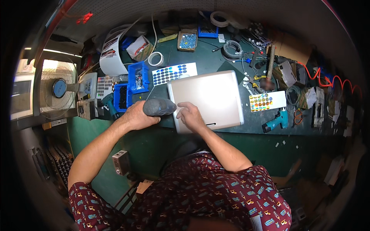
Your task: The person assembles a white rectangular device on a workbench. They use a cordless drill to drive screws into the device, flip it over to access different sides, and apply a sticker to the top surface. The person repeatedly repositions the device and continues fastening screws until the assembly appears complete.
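My left hand [140, 117] is wrapped round a dark grey cordless screwdriver [158, 107]. Its body points right, and its front end meets the left edge of a pale beige, box-like panel with silver edges [216, 96]. Over that same edge, close to the tool's tip, is my right hand [189, 115]. Its index finger stretches left, apart from the other, more bent fingers, and I see nothing held in it. Whether a screw sits at the tip is too small to tell. A short black slot [211, 124] shows near the panel's front edge.
Blue bins of small parts [138, 78] stand left of the panel. Sticker sheets [174, 74] lie behind it and to its right. A teal cordless driver [276, 120], a hammer [271, 67] and coiled cable [232, 51] lie to the right. A fan [58, 87] stands far left.
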Action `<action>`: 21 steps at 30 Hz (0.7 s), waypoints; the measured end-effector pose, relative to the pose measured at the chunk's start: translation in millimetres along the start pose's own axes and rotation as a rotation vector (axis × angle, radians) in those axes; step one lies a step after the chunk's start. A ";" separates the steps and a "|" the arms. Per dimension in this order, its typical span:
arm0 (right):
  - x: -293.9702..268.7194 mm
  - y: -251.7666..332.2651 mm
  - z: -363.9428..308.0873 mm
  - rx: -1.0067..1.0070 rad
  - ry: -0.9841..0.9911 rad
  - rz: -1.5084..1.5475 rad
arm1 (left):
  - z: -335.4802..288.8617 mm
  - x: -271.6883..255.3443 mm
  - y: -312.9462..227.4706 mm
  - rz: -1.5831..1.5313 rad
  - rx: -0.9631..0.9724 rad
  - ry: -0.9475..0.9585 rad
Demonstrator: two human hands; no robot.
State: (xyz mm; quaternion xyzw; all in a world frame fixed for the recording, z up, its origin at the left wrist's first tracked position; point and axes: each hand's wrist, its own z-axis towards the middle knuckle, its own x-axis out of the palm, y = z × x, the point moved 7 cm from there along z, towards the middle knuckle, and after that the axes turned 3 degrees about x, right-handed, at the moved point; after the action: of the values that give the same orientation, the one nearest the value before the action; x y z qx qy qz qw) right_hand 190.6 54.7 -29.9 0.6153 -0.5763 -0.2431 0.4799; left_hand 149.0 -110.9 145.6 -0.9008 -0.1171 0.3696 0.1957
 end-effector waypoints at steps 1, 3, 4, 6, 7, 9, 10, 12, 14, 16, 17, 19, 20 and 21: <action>-0.9 -1.5 0.1 0.022 0.015 0.074 | 1.6 0.6 -0.4 0.006 -0.020 0.003; -2.0 -5.1 0.3 0.061 0.045 0.225 | 1.9 2.4 -2.1 0.015 -0.044 0.006; -2.3 -8.5 2.3 0.077 0.053 0.296 | -0.1 4.8 -2.2 0.015 -0.047 0.005; -3.4 -11.7 4.4 0.129 0.068 0.389 | -4.0 11.5 0.8 -0.001 0.010 -0.033; -3.5 -13.3 4.7 0.155 0.077 0.435 | -4.0 14.2 1.2 -0.027 0.028 -0.044; -3.1 -15.0 6.1 0.179 0.085 0.461 | -3.6 15.5 0.6 -0.079 0.060 -0.072; -2.2 -16.0 6.1 0.191 0.090 0.474 | -2.2 16.6 0.7 -0.077 0.065 -0.068; -0.6 -19.8 8.6 0.174 0.104 0.458 | -0.1 18.0 -0.6 -0.076 0.076 -0.062; -0.5 -22.7 8.6 0.181 0.116 0.486 | 0.1 18.6 -5.7 -0.093 0.103 -0.057; -1.3 -24.9 5.6 0.211 0.124 0.558 | 0.3 19.4 -9.4 -0.121 0.131 -0.070; -4.7 -21.6 1.4 0.203 0.103 0.574 | 0.3 19.5 -10.7 -0.141 0.146 -0.086; -11.8 -11.2 -16.6 0.185 0.067 0.603 | -5.1 19.9 -9.2 -0.168 0.147 -0.096; -18.6 -10.7 -25.5 0.178 0.065 0.561 | -6.6 21.3 -4.8 -0.175 0.143 -0.091; -26.8 -1.4 -33.3 0.164 0.063 0.515 | -7.2 20.9 -1.1 -0.180 0.144 -0.090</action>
State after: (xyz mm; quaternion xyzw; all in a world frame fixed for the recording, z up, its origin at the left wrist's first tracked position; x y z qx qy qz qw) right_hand 213.8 90.1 -23.9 0.4925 -0.7164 -0.0461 0.4920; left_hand 168.8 -104.4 137.9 -0.8527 -0.1795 0.3982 0.2865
